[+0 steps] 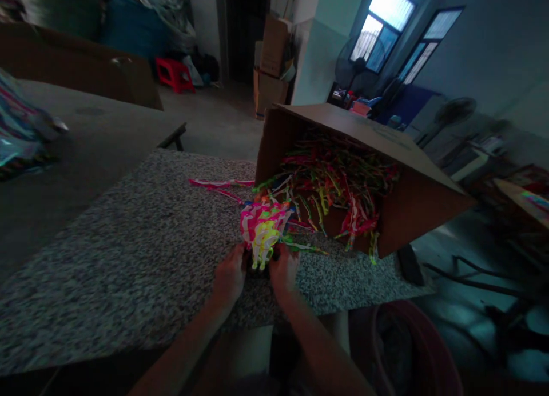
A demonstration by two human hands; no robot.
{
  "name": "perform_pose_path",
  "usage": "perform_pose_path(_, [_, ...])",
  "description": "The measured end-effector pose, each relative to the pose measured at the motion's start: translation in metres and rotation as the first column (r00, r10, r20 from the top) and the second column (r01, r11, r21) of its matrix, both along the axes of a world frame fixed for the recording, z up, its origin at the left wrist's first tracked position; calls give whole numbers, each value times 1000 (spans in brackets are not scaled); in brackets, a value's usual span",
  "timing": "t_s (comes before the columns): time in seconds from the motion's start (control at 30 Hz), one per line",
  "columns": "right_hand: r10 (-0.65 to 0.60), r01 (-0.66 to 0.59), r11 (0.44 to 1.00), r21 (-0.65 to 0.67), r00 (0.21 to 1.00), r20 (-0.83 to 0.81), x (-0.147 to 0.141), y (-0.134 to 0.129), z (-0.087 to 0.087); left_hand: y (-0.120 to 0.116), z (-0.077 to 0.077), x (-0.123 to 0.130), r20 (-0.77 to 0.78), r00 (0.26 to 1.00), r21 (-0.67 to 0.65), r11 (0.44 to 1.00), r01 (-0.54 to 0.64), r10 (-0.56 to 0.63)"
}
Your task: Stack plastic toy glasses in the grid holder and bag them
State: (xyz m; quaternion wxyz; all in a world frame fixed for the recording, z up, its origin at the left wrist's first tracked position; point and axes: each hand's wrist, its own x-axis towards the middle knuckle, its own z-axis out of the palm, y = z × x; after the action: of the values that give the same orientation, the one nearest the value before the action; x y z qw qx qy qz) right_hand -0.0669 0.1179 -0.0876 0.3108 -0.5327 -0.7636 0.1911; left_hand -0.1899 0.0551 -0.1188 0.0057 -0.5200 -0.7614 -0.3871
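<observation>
Your camera sits on your head, facing forward and down. Your left hand [229, 275] and right hand [283, 272] show close, low in frame.

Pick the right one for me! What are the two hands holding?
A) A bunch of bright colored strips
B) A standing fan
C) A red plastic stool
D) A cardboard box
A. The left hand and right hand close on the lower end of a bundle of neon pink, yellow and green strips, just above the speckled granite tabletop.

L hand [229, 275] & R hand [283, 271] bare, backs up, just apart mid-view, fingers [238, 254] curled fwd & closed, both forearms [184, 340] angling in from bottom of frame, wrists slightly bent.
</observation>
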Motion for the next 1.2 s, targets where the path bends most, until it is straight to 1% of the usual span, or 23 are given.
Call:
perform_pose_path(0.1, [17, -17, 999, -29, 1000, 15, -1, 1, 4, 5, 4, -3, -111, 994, -58, 998, 2, -8])
perform_pose_path(0.17, [110, -108, 992, -61, 993, 34, 10, 5, 13, 7, 9, -11, -139, 990, -66, 998, 18, -27])
perform_pose_path(0.23, [199, -198, 980, -24, 978, 62, 33, 13, 22, 1, 18, -19, -105, 993, -35, 998, 47, -50])
perform_pose_path(0.27, [200, -203, 979, 21, 975, 99, 48, 19, 27, -5, 24, -22, -89, 994, 4, 998, 57, -56])
perform_pose_path(0.33, [98, -128, 986, 105, 963, 251, 82, 31, 31, -21, 39, -16, -99, 995, 126, 992, 9, 4])
perform_pose_path(0.4, [0, -55, 991, 125, 914, 405, 114, 41, 29, -32, 55, 6, -146, 983, 267, 961, -71, 114])
perform_pose_path(0.43, [-11, -49, 992, 118, 889, 458, 128, 45, 27, -32, 60, 23, -167, 980, 325, 945, -48, 107])
perform_pose_path(0.47, [2, -62, 992, 106, 870, 493, 141, 46, 24, -28, 64, 42, -193, 981, 333, 942, 42, 24])
perform_pose_path(0.5, [19, -80, 992, 98, 860, 510, 154, 46, 21, -19, 65, 60, -239, 965, 279, 944, 179, -113])
perform_pose_path(0.53, [24, -85, 992, 95, 857, 515, 166, 44, 19, -7, 64, 78, -282, 933, 187, 941, 280, -222])
perform_pose_path(0.57, [16, -76, 993, 94, 855, 518, 178, 41, 18, 10, 62, 93, -312, 918, 89, 955, 285, -245])
perform_pose_path(0.6, [-6, -49, 994, 94, 860, 510, 191, 37, 17, 27, 59, 104, -344, 912, -16, 973, 231, -222])
perform_pose_path(0.63, [-36, -11, 996, 92, 872, 488, 204, 33, 17, 45, 56, 112, -376, 910, -109, 983, 146, -176])
perform_pose_path(0.7, [-87, 54, 994, 93, 912, 401, 227, 26, 17, 76, 53, 120, -441, 893, -235, 972, -19, -89])
perform_pose_path(0.73, [-97, 70, 993, 89, 935, 342, 237, 22, 17, 87, 53, 123, -464, 883, -273, 960, -59, -77])
perform_pose_path(0.77, [-103, 83, 993, 84, 956, 274, 244, 19, 16, 96, 54, 126, -476, 875, -301, 951, -66, -90])
perform_pose_path(0.83, [-109, 102, 993, 64, 986, 123, 252, 15, 14, 104, 55, 138, -475, 865, -342, 939, -16, -158])
perform_pose_path(0.9, [-123, 124, 992, 16, 992, -33, 251, 12, 11, 104, 56, 157, -450, 854, -383, 920, 80, -261])
perform_pose_path(1.0, [-169, 149, 984, -99, 953, -252, 245, 11, 10, 101, 56, 181, -414, 804, -416, 874, 251, -428])
perform_pose_path(1.03, [-187, 150, 979, -139, 932, -309, 243, 11, 11, 101, 57, 183, -415, 797, -406, 873, 270, -439])
perform_pose_path(1.07, [-208, 153, 972, -176, 912, -353, 242, 12, 12, 101, 58, 181, -431, 808, -385, 892, 239, -402])
perform_pose_path(1.13, [-233, 149, 963, -226, 882, -410, 242, 12, 14, 106, 62, 166, -470, 855, -337, 940, 54, -218])
perform_pose_path(1.2, [-234, 132, 960, -246, 861, -452, 240, 11, 15, 113, 68, 147, -473, 880, -334, 935, -122, -54])
